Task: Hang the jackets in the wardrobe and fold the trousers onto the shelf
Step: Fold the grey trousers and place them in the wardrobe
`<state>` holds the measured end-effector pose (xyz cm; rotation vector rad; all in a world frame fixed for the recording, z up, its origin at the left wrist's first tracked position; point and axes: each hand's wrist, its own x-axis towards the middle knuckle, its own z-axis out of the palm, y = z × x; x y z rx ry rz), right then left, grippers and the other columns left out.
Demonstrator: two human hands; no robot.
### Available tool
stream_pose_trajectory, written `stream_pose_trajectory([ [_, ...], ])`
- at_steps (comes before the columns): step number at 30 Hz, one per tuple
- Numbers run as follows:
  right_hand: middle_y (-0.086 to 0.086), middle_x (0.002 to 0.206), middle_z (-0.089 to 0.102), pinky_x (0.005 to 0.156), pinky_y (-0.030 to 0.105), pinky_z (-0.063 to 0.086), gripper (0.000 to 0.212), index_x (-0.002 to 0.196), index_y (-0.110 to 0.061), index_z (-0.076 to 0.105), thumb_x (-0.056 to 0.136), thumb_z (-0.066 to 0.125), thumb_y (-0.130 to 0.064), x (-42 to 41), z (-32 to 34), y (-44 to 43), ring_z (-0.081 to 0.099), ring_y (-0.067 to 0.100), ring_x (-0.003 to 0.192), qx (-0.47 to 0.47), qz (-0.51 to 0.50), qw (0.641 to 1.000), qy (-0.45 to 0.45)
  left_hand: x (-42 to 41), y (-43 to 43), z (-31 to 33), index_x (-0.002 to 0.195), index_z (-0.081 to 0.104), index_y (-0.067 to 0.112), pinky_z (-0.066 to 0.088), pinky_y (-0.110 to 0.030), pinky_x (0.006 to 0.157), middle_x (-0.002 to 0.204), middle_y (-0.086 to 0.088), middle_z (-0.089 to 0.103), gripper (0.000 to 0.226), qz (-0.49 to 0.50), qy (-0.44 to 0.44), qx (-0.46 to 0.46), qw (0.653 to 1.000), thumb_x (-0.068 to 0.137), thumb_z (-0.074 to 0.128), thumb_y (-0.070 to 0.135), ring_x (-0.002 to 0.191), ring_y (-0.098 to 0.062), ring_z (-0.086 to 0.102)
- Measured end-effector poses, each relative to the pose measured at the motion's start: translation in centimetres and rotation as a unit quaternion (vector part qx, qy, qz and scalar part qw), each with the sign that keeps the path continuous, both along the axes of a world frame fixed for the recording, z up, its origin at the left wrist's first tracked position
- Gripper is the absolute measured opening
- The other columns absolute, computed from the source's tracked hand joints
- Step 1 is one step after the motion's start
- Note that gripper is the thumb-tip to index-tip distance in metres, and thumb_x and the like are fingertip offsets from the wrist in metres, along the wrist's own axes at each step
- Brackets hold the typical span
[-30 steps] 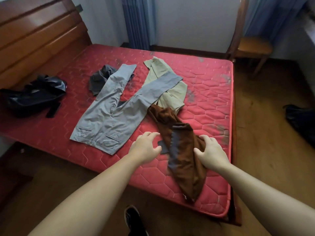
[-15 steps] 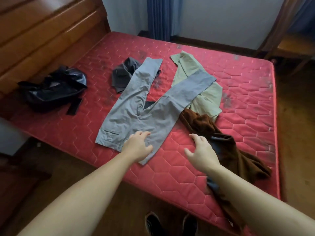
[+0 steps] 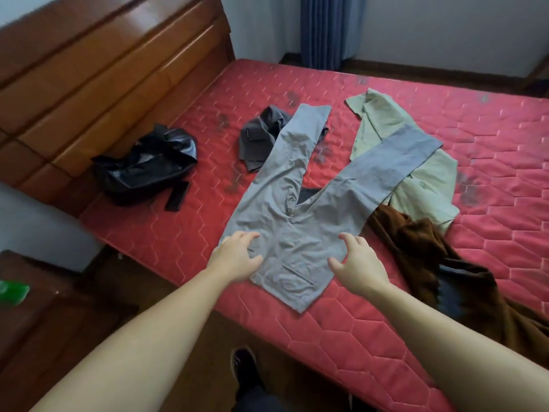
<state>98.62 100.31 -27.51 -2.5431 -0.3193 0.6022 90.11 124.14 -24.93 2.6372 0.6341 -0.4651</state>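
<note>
Grey trousers (image 3: pixel 300 221) lie spread flat on the red mattress (image 3: pixel 445 307), legs splayed away from me. My left hand (image 3: pixel 234 257) rests on the left end of their waistband with relaxed fingers. Over the waistband's right side my right hand (image 3: pixel 358 263) hovers or touches, fingers spread. A brown garment (image 3: pixel 430 263) lies crumpled to the right, hanging over the bed edge. Pale green trousers (image 3: pixel 416 173) lie under the grey right leg. A dark grey garment (image 3: pixel 261 138) sits under the left leg. A black shiny jacket (image 3: pixel 145 165) lies near the headboard.
The wooden headboard (image 3: pixel 89 84) runs along the left. A dark wooden bedside cabinet (image 3: pixel 44 322) with a green object (image 3: pixel 12 292) stands at the lower left. Blue curtains (image 3: pixel 323 31) hang at the back wall. My shoe (image 3: pixel 243 367) is on the wooden floor by the bed.
My right hand has left the brown garment and moved left to the grey trousers' waistband. My left hand has also shifted onto the waistband. My view has turned left.
</note>
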Motion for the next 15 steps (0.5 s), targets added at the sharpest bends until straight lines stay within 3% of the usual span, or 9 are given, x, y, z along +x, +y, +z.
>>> stream_pose_trajectory([
  [10,0.005,0.146,0.040,0.102,0.044,0.041,0.064,0.145,-0.023,0.035,0.088,0.057,-0.040,0.4,-8.1,15.0,0.043,0.030,0.129,-0.076,-0.058,0.995,0.030,4.5,14.9,-9.9,0.147,0.034,0.035,0.036,-0.041,0.107,0.150,0.008,0.039,0.064,-0.106,0.028,-0.011,0.994,0.086,0.056,0.039,0.136,-0.020,0.038],
  [15,0.001,0.150,0.036,0.101,0.045,0.041,0.067,0.147,-0.025,0.031,0.088,0.057,-0.041,-0.4,-14.7,18.6,0.041,0.029,0.131,-0.118,-0.085,0.987,0.074,4.9,19.0,-17.4,0.150,0.027,0.036,0.032,-0.042,0.109,0.155,0.008,0.032,0.065,-0.151,0.077,-0.021,0.985,0.090,0.053,0.041,0.142,-0.017,0.031],
])
